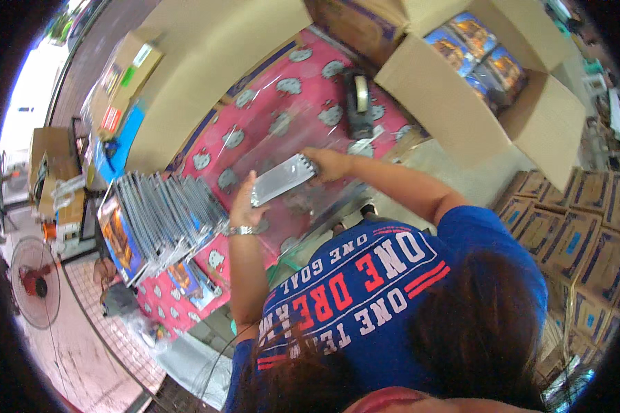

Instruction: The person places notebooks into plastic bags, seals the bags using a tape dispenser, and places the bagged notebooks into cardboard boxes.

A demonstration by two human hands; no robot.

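Both my hands hold a pale grey spiral-bound notebook (282,181), with dark rings at its right end, above the table. My left hand (244,203), wearing a metal-band watch, grips its left end. The fingers of my right hand (328,164) close on the ringed end. Underneath spreads glossy clear plastic (282,141) over a pink tablecloth (303,86) printed with white cat heads. Left of my left hand stands a long row of similar spiral-bound notebooks (162,213) with colourful covers.
A black tape dispenser (358,107) sits beyond my right hand. At the far right, an open carton (448,103) holds colourful packs (472,51). Closed cartons (572,241) are stacked on the right. A large cardboard flap (186,76) borders the far left. A fan (36,282) stands at left.
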